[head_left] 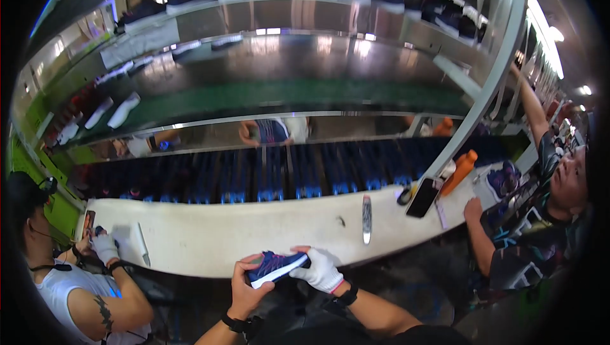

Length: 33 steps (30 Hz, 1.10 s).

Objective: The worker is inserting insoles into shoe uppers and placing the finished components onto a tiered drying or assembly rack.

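Just over the near edge of the white bench (210, 237), I hold a dark blue sneaker (270, 262) with a white sole and pink details. My bare left hand (244, 286) is closed around one end of it, the thumb pressed on the sole. On the other end, my right hand (323, 274), in a white knit glove, grips the sole and upper. The fingers behind the shoe are partly hidden. A slim grey tool with dark ends (366, 219) lies on the bench, ahead and to the right of my hands.
A phone-like black slab (424, 197) and an orange bottle (460, 171) stand at the right. Beyond the bench runs a row of dark blue slats (273, 170), then a green belt (292, 98) below a shoe-laden shelf. Co-workers sit left (82, 281) and stand right (527, 230).
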### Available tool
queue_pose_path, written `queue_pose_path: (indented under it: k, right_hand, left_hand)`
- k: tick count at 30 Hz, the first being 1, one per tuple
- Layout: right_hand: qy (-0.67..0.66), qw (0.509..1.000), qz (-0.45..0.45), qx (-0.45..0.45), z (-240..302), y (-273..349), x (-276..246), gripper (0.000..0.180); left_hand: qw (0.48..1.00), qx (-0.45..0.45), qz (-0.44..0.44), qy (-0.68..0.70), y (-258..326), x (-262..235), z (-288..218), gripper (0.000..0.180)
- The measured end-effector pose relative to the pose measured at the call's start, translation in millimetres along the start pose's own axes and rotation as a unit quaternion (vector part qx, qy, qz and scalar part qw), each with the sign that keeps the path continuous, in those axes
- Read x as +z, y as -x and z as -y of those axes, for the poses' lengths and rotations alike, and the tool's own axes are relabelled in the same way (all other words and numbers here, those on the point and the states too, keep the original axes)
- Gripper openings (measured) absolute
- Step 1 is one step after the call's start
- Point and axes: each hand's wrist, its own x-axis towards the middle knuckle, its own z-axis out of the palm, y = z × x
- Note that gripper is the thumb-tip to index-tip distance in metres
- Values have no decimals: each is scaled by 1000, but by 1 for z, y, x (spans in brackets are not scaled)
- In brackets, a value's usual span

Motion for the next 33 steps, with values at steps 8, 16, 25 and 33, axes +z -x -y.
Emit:
queue_pose_path:
  k: [8,16,25,33]
  right_hand:
    - [-81,992,58,79,65,-86,-103,26]
    - [-374,887,-117,-244,273,-281,-260,41]
    - [65,975,-27,-210,239,-275,-201,33]
    - [417,863,-160,-236,180,-273,-193,47]
  left_hand:
    - [995,-74,-34,-64,-78,-48,45,30]
    - [976,-54,-90,-192,-85,-31,23,28]
    - [961,-11,-104,-257,-67,-44,42,31]
    - [918,33,-76,-389,-51,-39,22,38]
